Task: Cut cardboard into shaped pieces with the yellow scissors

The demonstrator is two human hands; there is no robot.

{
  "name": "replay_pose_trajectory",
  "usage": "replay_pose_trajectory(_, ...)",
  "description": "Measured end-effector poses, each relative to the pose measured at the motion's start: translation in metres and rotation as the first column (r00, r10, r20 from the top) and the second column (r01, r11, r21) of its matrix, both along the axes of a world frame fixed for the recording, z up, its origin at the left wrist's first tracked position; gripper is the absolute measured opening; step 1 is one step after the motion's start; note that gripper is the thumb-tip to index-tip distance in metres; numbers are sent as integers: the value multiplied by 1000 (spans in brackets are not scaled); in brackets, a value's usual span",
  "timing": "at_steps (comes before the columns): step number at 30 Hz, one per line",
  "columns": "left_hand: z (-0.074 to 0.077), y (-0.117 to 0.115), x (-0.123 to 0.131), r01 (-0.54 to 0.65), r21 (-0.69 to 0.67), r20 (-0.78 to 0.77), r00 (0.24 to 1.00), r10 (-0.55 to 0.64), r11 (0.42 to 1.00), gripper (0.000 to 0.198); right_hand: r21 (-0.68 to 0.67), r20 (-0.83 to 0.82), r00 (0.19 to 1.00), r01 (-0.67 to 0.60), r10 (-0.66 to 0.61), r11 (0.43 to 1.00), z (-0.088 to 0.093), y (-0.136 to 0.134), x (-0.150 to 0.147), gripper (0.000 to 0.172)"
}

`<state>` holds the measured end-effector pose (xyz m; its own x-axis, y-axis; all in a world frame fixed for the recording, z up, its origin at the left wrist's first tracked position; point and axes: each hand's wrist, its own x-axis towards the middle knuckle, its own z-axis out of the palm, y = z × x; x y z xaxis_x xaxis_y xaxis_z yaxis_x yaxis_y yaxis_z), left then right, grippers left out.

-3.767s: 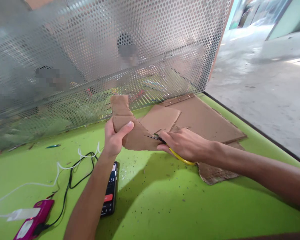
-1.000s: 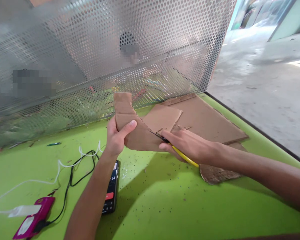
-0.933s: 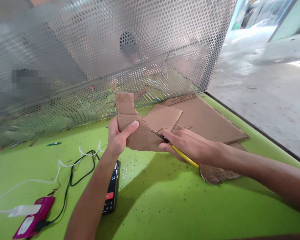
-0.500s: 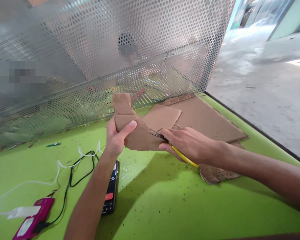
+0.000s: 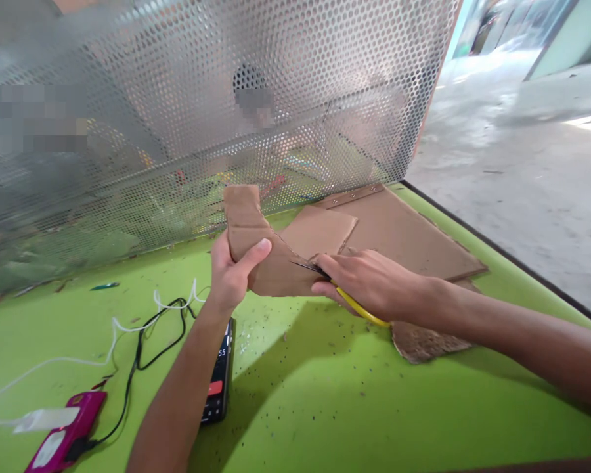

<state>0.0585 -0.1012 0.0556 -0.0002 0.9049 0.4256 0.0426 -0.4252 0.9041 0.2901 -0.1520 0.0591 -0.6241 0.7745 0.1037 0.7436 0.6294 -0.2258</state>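
Note:
My left hand (image 5: 236,269) grips a curved piece of brown cardboard (image 5: 280,266) at its left side, thumb on top and fingers hidden behind. My right hand (image 5: 364,279) is closed round yellow-handled scissors (image 5: 357,305). Their dark, pointed blade lies over the face of the cardboard near its right end, pointing left. The other blade is hidden. Along its upper edge the piece has a rough, concave cut. Behind it lie a smaller cardboard piece (image 5: 318,226) and a large flat cardboard sheet (image 5: 404,236).
A perforated metal screen (image 5: 295,85) stands along the back of the green table (image 5: 315,407). A phone (image 5: 219,387) lies beneath my left forearm. At left are a magenta power strip (image 5: 86,410) and cables (image 5: 138,341). A torn cardboard scrap (image 5: 423,341) lies below my right forearm.
The cardboard and my left hand have shifted very slightly right. My right hand and the scissors have moved a touch left. Both grips are the same.

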Motion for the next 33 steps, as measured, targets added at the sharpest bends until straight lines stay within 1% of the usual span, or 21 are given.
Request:
replay_pose_trajectory(4,0,0,0,-11,4,5,1000,11,1000,30,7,4,999,46,-46,999,-3,0,-2,36)
replay_pose_trajectory(7,-1,-2,3,-16,-14,-15,1000,16,1000,33,-2,-32,996,82,-82,997,-4,-1,-2,39)
replay_pose_trajectory(10,-1,-5,6,-3,-30,-50,999,1,1000,35,-8,-86,994,71,-71,997,-3,-2,1,41)
replay_pose_trajectory(12,-1,-6,6,1,-28,-56,998,-3,1000,34,11,-104,991,82,-80,997,-2,-1,4,43)
replay_pose_trajectory(15,0,-3,2,-19,-7,-34,999,19,1000,32,42,-135,986,104,-97,994,-2,3,7,43)
replay_pose_trajectory(18,1,1,-3,-44,17,-9,999,44,999,33,28,-158,985,72,-67,997,-3,6,10,39)
replay_pose_trajectory(24,0,3,-5,-34,20,-17,999,34,999,30,-7,-86,996,-22,21,1000,-1,3,10,39)
replay_pose_trajectory(29,0,1,-3,-25,0,-36,999,25,1000,31,-15,-40,999,-17,16,1000,3,1,7,39)
replay_pose_trajectory(33,1,-1,-1,-26,-10,-72,997,26,1000,32,-15,-17,1000,-11,11,1000,3,0,6,37)
